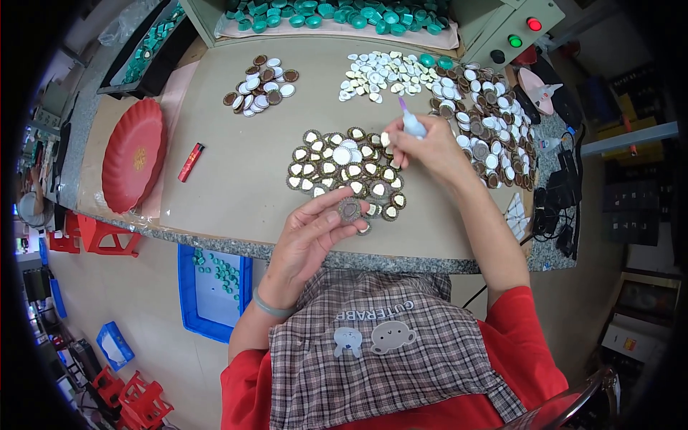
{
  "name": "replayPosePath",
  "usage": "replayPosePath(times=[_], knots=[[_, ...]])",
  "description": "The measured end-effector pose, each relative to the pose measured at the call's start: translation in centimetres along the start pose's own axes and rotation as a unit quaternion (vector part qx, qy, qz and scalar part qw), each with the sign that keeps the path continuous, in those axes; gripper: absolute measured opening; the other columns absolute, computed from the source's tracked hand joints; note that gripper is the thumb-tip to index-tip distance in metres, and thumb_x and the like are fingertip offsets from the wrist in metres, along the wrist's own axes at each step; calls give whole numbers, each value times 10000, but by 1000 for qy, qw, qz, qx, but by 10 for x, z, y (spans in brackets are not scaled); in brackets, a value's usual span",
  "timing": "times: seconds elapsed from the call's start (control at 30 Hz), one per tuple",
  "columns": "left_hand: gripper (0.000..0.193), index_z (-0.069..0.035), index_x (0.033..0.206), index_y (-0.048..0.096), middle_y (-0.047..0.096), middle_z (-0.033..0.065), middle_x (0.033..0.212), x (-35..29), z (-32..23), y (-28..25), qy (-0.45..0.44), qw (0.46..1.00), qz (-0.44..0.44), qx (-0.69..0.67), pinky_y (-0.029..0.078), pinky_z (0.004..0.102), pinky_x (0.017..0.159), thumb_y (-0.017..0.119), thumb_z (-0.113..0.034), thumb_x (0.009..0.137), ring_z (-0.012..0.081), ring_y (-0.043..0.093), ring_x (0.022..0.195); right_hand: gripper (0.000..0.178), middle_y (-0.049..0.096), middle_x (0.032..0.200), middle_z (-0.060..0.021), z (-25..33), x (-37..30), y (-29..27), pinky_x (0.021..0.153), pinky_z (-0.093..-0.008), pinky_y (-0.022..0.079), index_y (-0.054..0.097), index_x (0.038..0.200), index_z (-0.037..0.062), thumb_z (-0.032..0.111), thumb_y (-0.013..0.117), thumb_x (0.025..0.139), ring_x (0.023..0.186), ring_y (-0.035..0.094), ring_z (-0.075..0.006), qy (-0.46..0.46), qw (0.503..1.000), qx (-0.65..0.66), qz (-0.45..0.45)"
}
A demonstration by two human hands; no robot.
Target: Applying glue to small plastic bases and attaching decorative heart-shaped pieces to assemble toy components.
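My left hand [309,228] pinches a round brown disc [349,209] with a beaded rim near the table's front edge. In my right hand [430,149] is a small squeeze bottle [413,125], pale blue with a purple tip pointing up and away. A small whitish piece [385,139] also shows at the right fingertips. Between and beyond both hands lies a cluster of brown-rimmed discs [328,167], many with a cream piece on top. Several plain white round pieces [347,152] rest on that cluster.
Loose cream and white pieces [387,72] lie at the back. A large heap of brown and white discs [491,125] fills the right side; a smaller pile [261,86] sits back left. A red scalloped dish [134,156] and red tube [190,163] are at left. Green parts [344,16] fill the back.
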State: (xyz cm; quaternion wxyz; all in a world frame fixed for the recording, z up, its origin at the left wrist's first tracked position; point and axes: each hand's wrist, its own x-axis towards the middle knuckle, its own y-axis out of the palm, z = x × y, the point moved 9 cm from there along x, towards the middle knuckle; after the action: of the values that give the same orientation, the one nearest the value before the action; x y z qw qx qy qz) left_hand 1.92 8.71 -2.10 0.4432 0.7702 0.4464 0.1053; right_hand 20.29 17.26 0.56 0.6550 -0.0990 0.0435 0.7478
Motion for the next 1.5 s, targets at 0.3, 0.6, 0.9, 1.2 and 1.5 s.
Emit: replayPosePath(times=[0.3, 0.6, 0.9, 1.2, 1.5], knots=[[369, 26, 1266, 511, 605, 194, 1154, 9, 4, 7, 4, 999, 2, 54, 536, 310, 856, 533, -41, 904, 251, 653, 958, 82, 615, 735, -59, -10, -66, 31, 514, -235, 508, 586, 921, 4, 54, 612, 860, 612, 617, -121, 21, 982, 185, 30], [359, 41, 1239, 532, 645, 138, 1063, 10, 7, 10, 36, 987, -9, 156, 528, 285, 801, 569, -39, 891, 208, 657, 896, 127, 610, 751, -32, -2, -86, 43, 556, -229, 514, 563, 909, 7, 34, 659, 830, 620, 598, -82, -26, 995, 92, 16], [318, 26, 1221, 561, 640, 117, 1075, 5, 2, 20, 95, 950, -12, 298, 509, 266, 797, 556, -29, 908, 157, 632, 922, 160, 638, 739, -58, 1, -89, 39, 521, -260, 508, 540, 889, 16, 40, 672, 803, 566, 615, -111, -33, 996, -60, -49], [325, 22, 1185, 591, 640, 122, 1053, 3, 1, 24, 152, 916, -39, 368, 529, 277, 823, 584, 30, 860, 168, 639, 931, 181, 645, 744, -74, -8, -92, 38, 513, -263, 503, 537, 916, 26, 40, 673, 797, 564, 627, -123, -36, 993, -70, -92], [331, 8, 1148, 620, 654, 135, 1033, 2, 3, 18, 164, 889, -97, 417, 537, 280, 796, 634, 30, 819, 169, 649, 899, 188, 639, 761, -134, 4, -98, 42, 617, -365, 498, 547, 891, 17, 57, 685, 769, 714, 648, -303, -111, 969, -173, -134]])
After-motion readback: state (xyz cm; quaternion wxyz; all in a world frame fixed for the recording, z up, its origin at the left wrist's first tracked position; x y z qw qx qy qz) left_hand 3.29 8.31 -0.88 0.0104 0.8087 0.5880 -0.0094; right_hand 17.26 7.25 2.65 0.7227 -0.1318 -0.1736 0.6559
